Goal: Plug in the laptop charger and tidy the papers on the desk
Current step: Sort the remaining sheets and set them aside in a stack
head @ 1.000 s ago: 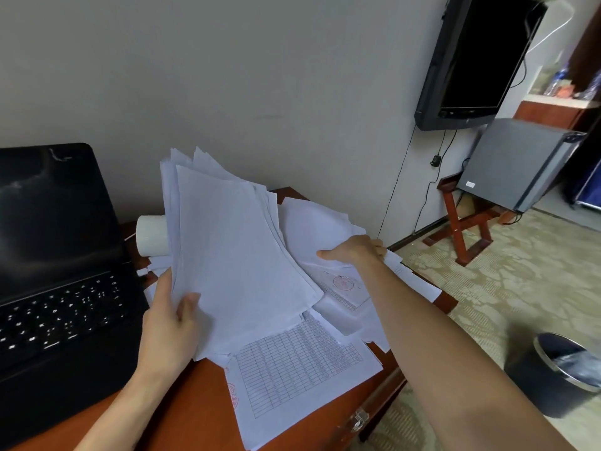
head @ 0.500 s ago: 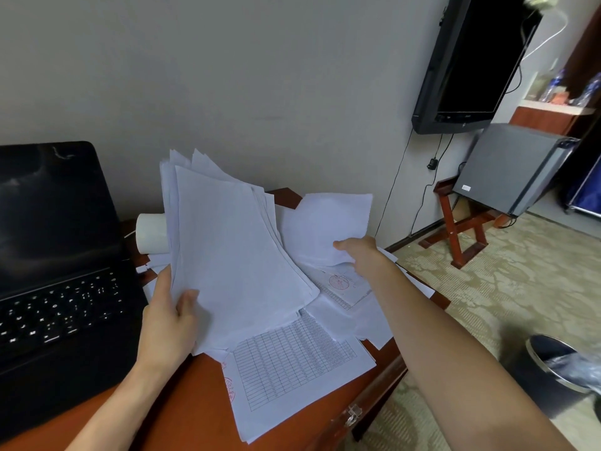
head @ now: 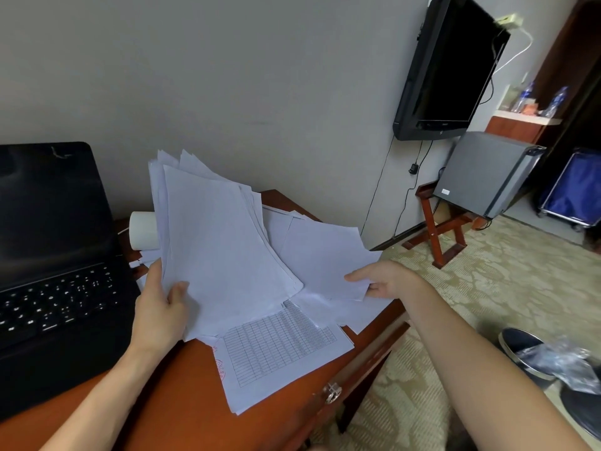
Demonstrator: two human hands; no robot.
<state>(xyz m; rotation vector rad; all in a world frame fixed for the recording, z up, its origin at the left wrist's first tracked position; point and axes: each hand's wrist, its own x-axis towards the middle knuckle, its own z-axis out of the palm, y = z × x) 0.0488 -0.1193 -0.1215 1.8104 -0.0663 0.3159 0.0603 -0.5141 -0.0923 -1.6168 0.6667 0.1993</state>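
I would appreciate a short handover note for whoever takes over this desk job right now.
Left hand grips a raised stack of papers.
Right hand pinches a single sheet above the desk.
A gridded sheet and other loose sheets lie on the desk, right of the open laptop.
Done: some papers gathered.
Left: collect the rest; no charger in view, so plugging unconfirmed.

No legible text anywhere.

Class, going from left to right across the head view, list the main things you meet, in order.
laptop → paper stack → single sheet → right hand → grey fridge → blue cart
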